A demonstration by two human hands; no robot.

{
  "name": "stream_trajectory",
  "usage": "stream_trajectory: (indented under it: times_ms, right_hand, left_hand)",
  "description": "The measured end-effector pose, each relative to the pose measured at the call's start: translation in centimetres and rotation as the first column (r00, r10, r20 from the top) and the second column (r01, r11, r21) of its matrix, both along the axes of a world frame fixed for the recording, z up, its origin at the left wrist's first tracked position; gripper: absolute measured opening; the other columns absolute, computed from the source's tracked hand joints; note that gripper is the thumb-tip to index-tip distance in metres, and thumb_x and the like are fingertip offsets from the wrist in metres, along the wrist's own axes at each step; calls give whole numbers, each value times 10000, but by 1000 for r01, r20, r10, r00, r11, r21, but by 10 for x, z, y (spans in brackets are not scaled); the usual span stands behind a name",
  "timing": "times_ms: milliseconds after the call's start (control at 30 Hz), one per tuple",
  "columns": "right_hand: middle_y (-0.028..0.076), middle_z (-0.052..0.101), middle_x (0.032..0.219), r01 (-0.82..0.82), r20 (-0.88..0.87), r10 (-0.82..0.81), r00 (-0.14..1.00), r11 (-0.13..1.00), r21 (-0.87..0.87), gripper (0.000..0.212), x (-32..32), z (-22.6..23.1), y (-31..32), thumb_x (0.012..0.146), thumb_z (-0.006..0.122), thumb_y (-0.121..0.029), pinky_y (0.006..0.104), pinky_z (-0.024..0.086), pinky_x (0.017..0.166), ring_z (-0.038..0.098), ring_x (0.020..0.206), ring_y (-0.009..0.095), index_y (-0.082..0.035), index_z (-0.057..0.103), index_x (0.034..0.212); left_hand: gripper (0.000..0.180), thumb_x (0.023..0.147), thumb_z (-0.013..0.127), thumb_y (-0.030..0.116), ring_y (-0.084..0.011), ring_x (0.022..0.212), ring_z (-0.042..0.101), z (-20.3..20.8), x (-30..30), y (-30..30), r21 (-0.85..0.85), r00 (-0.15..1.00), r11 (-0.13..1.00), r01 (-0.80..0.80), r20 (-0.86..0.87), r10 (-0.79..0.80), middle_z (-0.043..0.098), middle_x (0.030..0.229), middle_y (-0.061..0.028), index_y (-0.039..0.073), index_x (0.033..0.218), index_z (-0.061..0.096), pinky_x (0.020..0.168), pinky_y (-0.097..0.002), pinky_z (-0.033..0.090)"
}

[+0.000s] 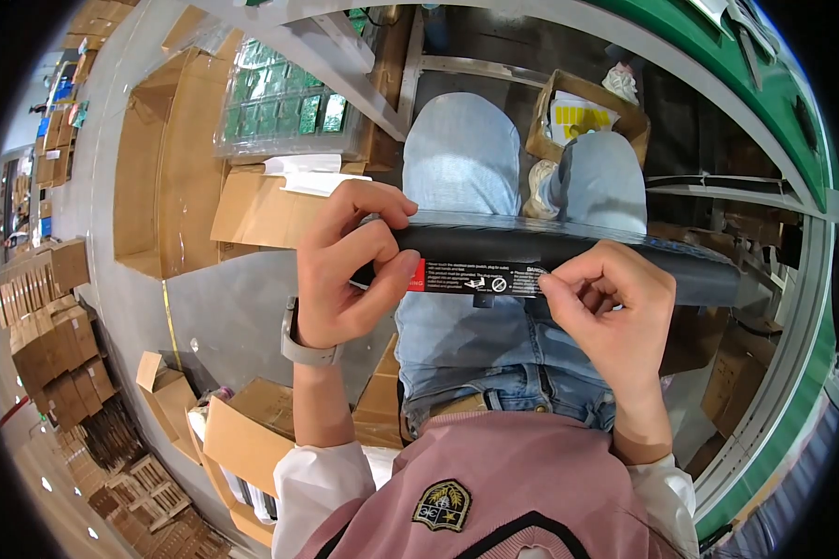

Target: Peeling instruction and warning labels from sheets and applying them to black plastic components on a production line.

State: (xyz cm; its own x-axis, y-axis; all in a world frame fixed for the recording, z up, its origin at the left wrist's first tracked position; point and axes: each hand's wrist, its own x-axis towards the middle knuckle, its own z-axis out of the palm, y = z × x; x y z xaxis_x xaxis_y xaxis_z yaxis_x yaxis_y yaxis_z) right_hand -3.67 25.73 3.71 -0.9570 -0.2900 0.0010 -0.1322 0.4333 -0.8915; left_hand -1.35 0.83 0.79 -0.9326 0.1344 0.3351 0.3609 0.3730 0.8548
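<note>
A long black bar-shaped device (pixel 494 244) lies crosswise over my thighs, with a clear film-like shine along its far edge. My left hand (pixel 352 270) is closed around its left end, thumb and fingertips at the red end of a label. That label (pixel 475 279) is a narrow black strip with a red patch, white print and small pictograms, along the bar's near side. At the label's right end, my right hand (pixel 615 303) pinches the corner between thumb and forefinger, its other fingers curled. Whether the label is fully stuck down, I cannot tell.
Beyond my left hand sit a clear plastic tray of green circuit boards (pixel 294 102) and an open cardboard box (pixel 168 168). Another open carton (pixel 242 447) stands by my left elbow. A green-edged bench frame (pixel 816 279) curves along the right. Ahead is a small box of papers (pixel 583 112).
</note>
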Motion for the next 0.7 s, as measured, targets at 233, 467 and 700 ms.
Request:
stream_trajectory:
  times_ms: [233, 467, 700]
  right_hand:
    - [-1, 589, 650, 2, 15, -2, 1000, 1000, -19, 139, 1, -1, -1, 735, 745, 52, 171, 365, 460, 506, 512, 19, -6, 621, 713]
    - [6, 600, 651, 21, 48, -20, 999, 999, -24, 143, 2, 0, -2, 733, 747, 63, 174, 384, 456, 525, 515, 24, 0, 620, 715]
    - [0, 597, 648, 43, 131, -37, 991, 998, -47, 137, 2, -1, 1, 744, 742, 58, 173, 385, 461, 522, 518, 19, 1, 621, 715]
  left_hand:
    - [237, 685, 652, -58, -263, 884, 618, 1, 1, 0, -42, 1000, 999, 7, -12, -7, 537, 923, -132, 22, 625, 437, 693, -316, 471]
    - [295, 679, 697, -31, -273, 880, 598, -5, -2, -4, -75, 994, 996, 56, -87, -62, 549, 943, -138, 41, 611, 419, 717, -324, 471]
    - [401, 708, 787, 99, -209, 934, 553, -28, 6, -11, 225, 990, 972, -74, 130, 45, 565, 947, -131, 70, 746, 389, 828, -310, 450]
